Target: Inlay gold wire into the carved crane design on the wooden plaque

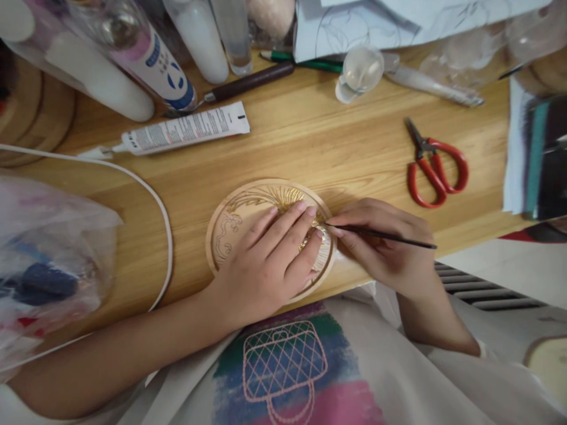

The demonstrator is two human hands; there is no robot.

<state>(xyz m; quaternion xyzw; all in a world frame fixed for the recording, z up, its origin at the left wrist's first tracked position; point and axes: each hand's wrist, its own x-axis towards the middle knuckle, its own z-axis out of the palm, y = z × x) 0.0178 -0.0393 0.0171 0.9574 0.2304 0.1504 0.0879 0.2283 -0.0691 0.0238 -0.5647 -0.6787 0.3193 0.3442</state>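
Observation:
A round wooden plaque with a raised rim lies near the table's front edge, with gold and silvery line work on its face. Flat across it rests my left hand, fingers spread, hiding its middle and lower part. My right hand, at the plaque's right rim, pinches a thin dark stick-like tool. The tool's tip points left, onto the gold lines beside my left fingertips; what exactly it touches is too small to tell.
Red-handled scissors lie right of the plaque. Behind are a white tube, a dark-handled tool, a small clear cup, bottles and papers. A white cable and plastic bag are at left.

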